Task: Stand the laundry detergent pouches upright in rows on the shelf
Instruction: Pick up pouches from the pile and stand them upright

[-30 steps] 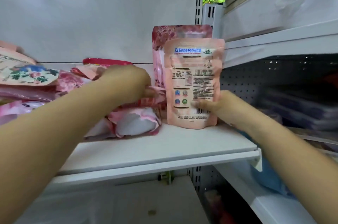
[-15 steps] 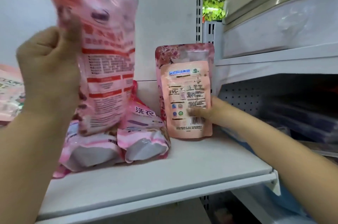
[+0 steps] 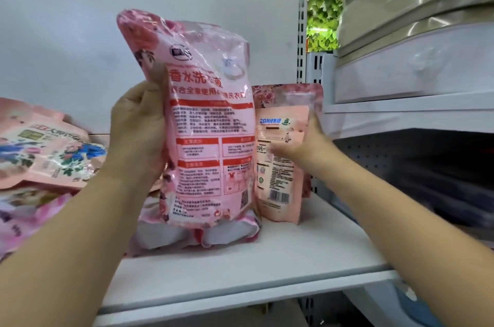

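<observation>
My left hand (image 3: 139,137) grips a large pink detergent pouch (image 3: 211,123) by its left edge and holds it upright, back label toward me, above pouches lying on the white shelf (image 3: 240,270). To its right a smaller pink pouch (image 3: 280,179) stands upright on the shelf near the right end, with another pink pouch (image 3: 288,92) standing close behind it. My right hand (image 3: 302,145) rests on the smaller pouch, thumb on its front, fingers around its right edge. Two pouches (image 3: 197,235) lie flat beneath the held one.
A pile of flat pink and floral pouches (image 3: 45,155) fills the shelf's left side. A slotted upright post (image 3: 302,32) and the white back panel (image 3: 80,46) bound the shelf. Neighbouring shelving (image 3: 411,112) with a plastic box stands on the right.
My left hand has lifted the large pouch out of the lying pile and carried it right, next to the standing pouches. My right hand has stayed on the smaller standing pouch, sliding higher.
</observation>
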